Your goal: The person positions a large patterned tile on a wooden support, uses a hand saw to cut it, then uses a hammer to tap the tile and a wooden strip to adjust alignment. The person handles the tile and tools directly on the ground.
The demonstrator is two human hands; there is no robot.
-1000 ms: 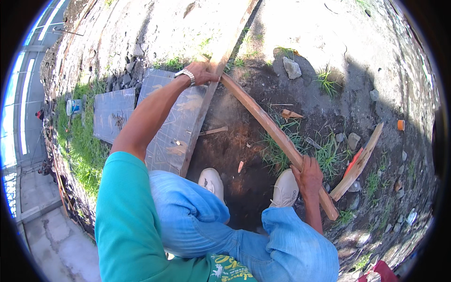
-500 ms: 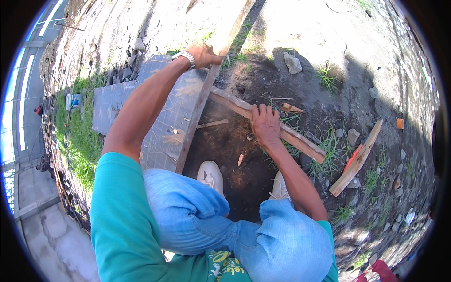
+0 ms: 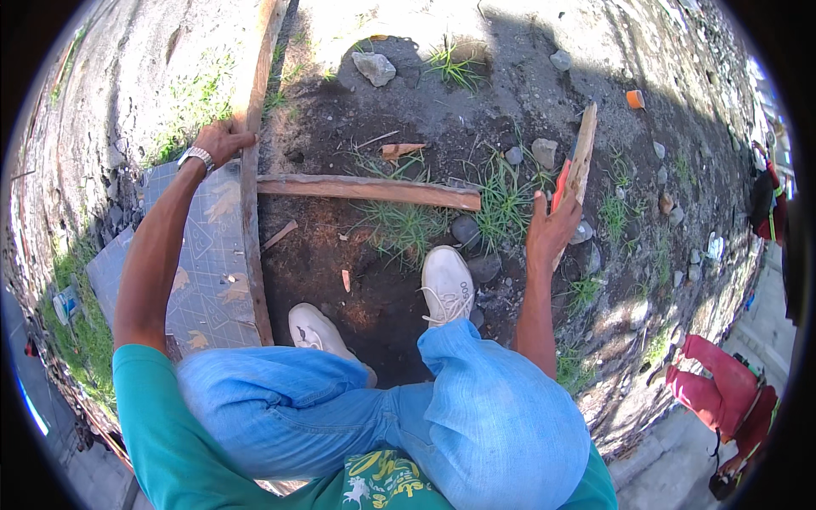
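My left hand (image 3: 223, 143), with a watch on its wrist, is closed around the long wooden batten (image 3: 252, 102) running away from me. Against that batten's right side butts a shorter piece of lumber (image 3: 365, 189), which neither hand touches. Off to the right, my right hand (image 3: 551, 229) is at the lower part of a split wood offcut (image 3: 583, 149). Its fingers are apart, on either side of an orange-handled thing (image 3: 560, 185) lying along the offcut; what kind of tool it is cannot be made out. A grey printed sheet (image 3: 204, 238) lies left of the batten.
Between my shoes (image 3: 446, 285) and the lumber is dark soil with wood chips (image 3: 346, 280). Stones (image 3: 374, 68) and grass tufts lie beyond. An orange roll (image 3: 635, 99) sits at the far right. A person in dark red clothing (image 3: 718, 374) is at the right edge.
My right hand has let go of the shorter lumber and moved right to the offcut and orange-handled thing. My left hand still grips the batten. The view has turned to the right.
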